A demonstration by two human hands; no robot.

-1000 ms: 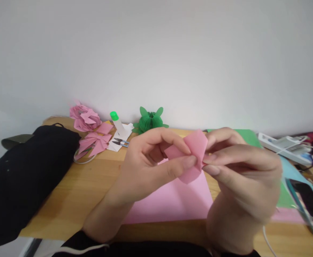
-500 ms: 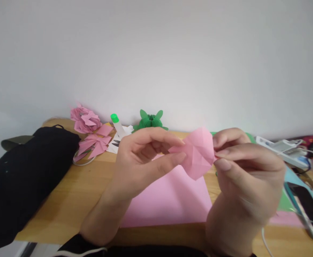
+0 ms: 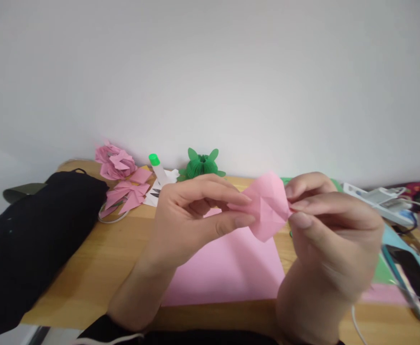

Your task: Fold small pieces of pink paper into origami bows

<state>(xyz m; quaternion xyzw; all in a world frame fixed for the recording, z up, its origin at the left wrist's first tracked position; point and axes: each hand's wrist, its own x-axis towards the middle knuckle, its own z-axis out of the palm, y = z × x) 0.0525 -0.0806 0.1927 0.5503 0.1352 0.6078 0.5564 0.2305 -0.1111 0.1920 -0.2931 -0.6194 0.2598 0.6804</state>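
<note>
A small creased piece of pink paper (image 3: 267, 206) is held up above the wooden table (image 3: 98, 268). My left hand (image 3: 191, 220) pinches its left side between thumb and fingers. My right hand (image 3: 328, 230) pinches its right edge. Both hands are closed on the paper. Beneath them a flat pink sheet (image 3: 227, 268) lies on the table.
A black bag (image 3: 30, 230) lies at the left. Near the wall sit pink paper flowers (image 3: 118, 177), a green-capped glue stick (image 3: 156, 167), small scissors (image 3: 155, 191) and a green paper shape (image 3: 201, 163). At the right are a white power strip (image 3: 378, 199), cables, green paper and a phone (image 3: 416, 280).
The folded pink paper has been spread wider between my hands; my right hand has shifted slightly right, and my left thumb has slid along the paper's lower left edge.
</note>
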